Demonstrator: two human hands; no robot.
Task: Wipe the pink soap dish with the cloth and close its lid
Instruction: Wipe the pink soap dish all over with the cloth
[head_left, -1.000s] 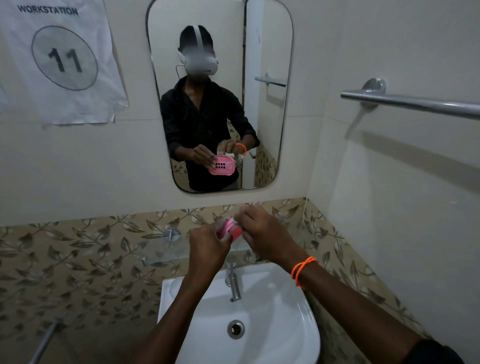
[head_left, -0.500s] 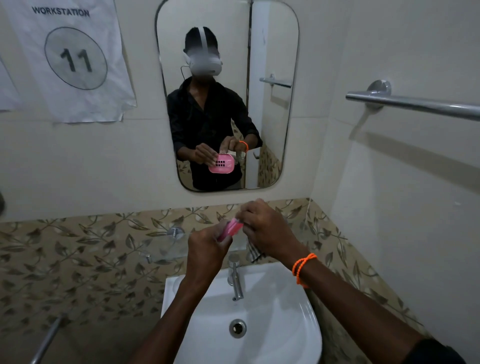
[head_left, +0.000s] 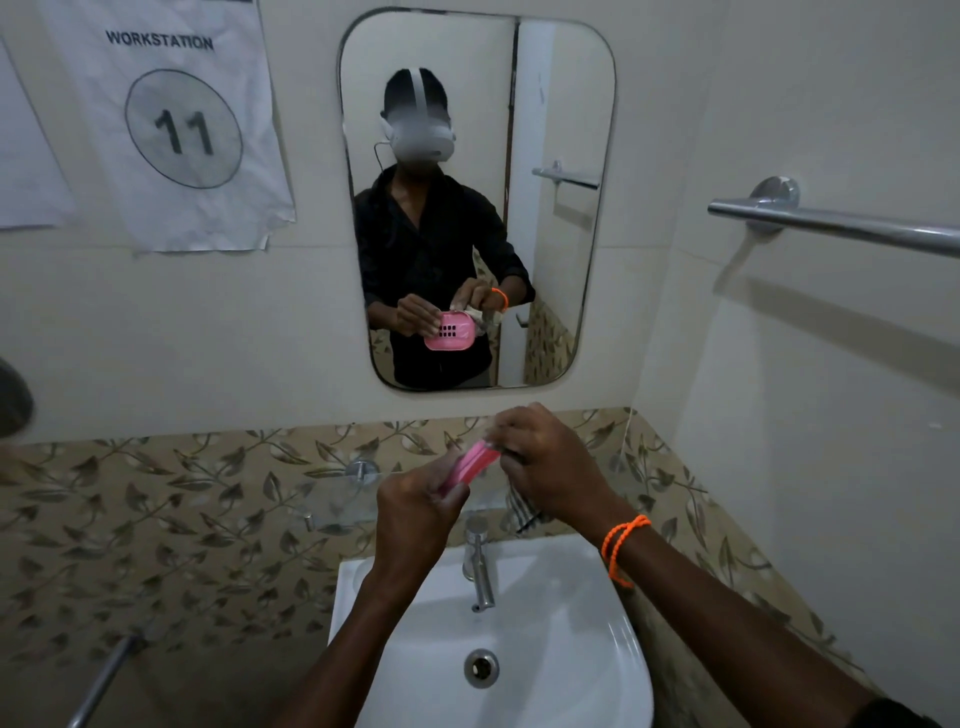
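Bathroom: white sink (head_left: 597, 675) under mirror (head_left: 561, 156)
L hand (head_left: 415, 512): grips pink soap dish (head_left: 474, 463)
R hand (head_left: 550, 462): holds cloth (head_left: 521, 512) against dish

Glossy pink plastic soap dish (head_left: 470, 464), woven cloth (head_left: 521, 506), shiny metal tap (head_left: 479, 566), glazed white basin (head_left: 571, 649), creased paper sign (head_left: 176, 124).
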